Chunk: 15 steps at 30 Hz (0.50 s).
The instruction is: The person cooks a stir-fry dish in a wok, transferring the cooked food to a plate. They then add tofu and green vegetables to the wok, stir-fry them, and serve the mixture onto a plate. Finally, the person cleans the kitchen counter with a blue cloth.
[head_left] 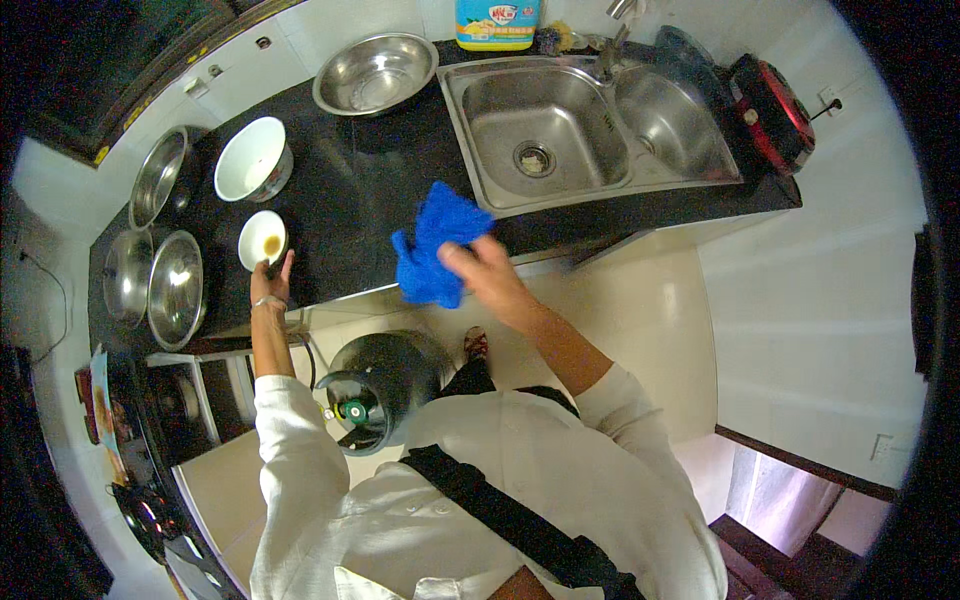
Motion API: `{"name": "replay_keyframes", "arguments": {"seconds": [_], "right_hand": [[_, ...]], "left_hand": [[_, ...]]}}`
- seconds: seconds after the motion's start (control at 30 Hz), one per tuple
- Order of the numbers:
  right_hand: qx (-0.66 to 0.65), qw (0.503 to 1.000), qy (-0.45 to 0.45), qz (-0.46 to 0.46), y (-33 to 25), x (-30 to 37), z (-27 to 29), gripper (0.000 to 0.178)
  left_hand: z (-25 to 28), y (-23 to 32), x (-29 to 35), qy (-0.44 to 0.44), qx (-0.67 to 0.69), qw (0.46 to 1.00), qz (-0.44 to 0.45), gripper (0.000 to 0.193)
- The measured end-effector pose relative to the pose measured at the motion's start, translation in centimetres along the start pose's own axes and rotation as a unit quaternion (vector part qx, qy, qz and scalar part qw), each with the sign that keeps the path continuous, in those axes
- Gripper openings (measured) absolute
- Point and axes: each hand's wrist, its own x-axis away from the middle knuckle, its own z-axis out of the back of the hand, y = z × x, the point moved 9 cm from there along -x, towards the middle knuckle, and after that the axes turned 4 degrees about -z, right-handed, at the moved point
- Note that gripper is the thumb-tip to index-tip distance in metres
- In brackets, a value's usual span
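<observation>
My left hand [272, 284] is closed on the near rim of a small white bowl [254, 232] with a little brown liquid in it. The bowl is at the counter's left part; whether it rests on the top or is lifted I cannot tell. My right hand [490, 275] grips a blue cloth [438, 245], which hangs bunched over the counter's front edge, left of the sink. Just beyond the small bowl stands a larger white bowl [245, 165].
A double steel sink [530, 120] is set in the black counter [350, 200]. Several steel basins stand at the left, and a steel basin [375, 75] at the back. A yellow-blue jug [497, 25] and a red-black appliance [775, 115] flank the sink. Below stands a gas cylinder [375, 385].
</observation>
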Motion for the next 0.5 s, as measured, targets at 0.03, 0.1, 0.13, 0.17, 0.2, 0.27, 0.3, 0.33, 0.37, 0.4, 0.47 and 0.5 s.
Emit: {"name": "replay_keyframes", "arguments": {"seconds": [0.03, 0.1, 0.13, 0.17, 0.2, 0.27, 0.3, 0.33, 0.37, 0.4, 0.47, 0.5], "right_hand": [[0.091, 0.996, -0.007, -0.011, 1.0, -1.1, -0.5, 0.036], [0.094, 0.995, -0.003, -0.037, 2.7, -1.7, -0.5, 0.045], [0.055, 0.997, -0.036, -0.047, 2.8, -2.0, -0.6, 0.042], [0.020, 0.994, -0.067, -0.081, 3.2, -2.4, -0.2, 0.039], [-0.015, 0.988, -0.098, -0.116, 3.5, -2.7, 0.5, 0.036], [-0.046, 0.980, -0.125, -0.149, 3.5, -3.2, 2.6, 0.029], [-0.036, 0.983, -0.107, -0.146, 2.8, -3.7, 4.4, 0.028], [-0.043, 0.984, -0.089, -0.147, 2.5, -4.3, 6.3, 0.028], [-0.051, 0.985, -0.071, -0.147, 2.3, -5.1, 8.6, 0.029], [-0.060, 0.988, -0.053, -0.134, 1.9, -5.9, 11.1, 0.030], [-0.072, 0.991, -0.025, -0.114, 1.0, -7.4, 16.5, 0.031], [-0.073, 0.991, -0.017, -0.109, 0.4, -8.4, 19.3, 0.031]], "left_hand": [[0.4, -0.1, -0.2, 0.018, -0.006, 1.000, -0.005, 0.035], [-2.1, 0.2, 2.0, 0.008, -0.083, 0.994, -0.069, 0.035], [-0.9, 0.3, 0.2, 0.000, -0.074, 0.996, -0.042, 0.037], [-0.7, 0.3, -0.3, 0.005, -0.062, 0.998, -0.017, 0.039], [-0.1, 0.5, -0.8, 0.035, -0.075, 0.996, -0.035, 0.040], [0.6, 0.4, -1.4, 0.077, -0.086, 0.992, -0.051, 0.043], [0.9, 0.4, -1.5, 0.088, -0.083, 0.991, -0.048, 0.044], [1.2, 0.3, -1.6, 0.100, -0.081, 0.991, -0.046, 0.046], [0.2, 0.1, -1.0, 0.089, -0.110, 0.988, -0.068, 0.047], [-1.2, -0.3, 0.3, 0.079, -0.138, 0.983, -0.090, 0.048], [-4.0, -1.3, 2.9, 0.062, -0.174, 0.978, -0.097, 0.051], [-4.6, -1.9, 3.4, 0.051, -0.166, 0.980, -0.095, 0.051]]}}
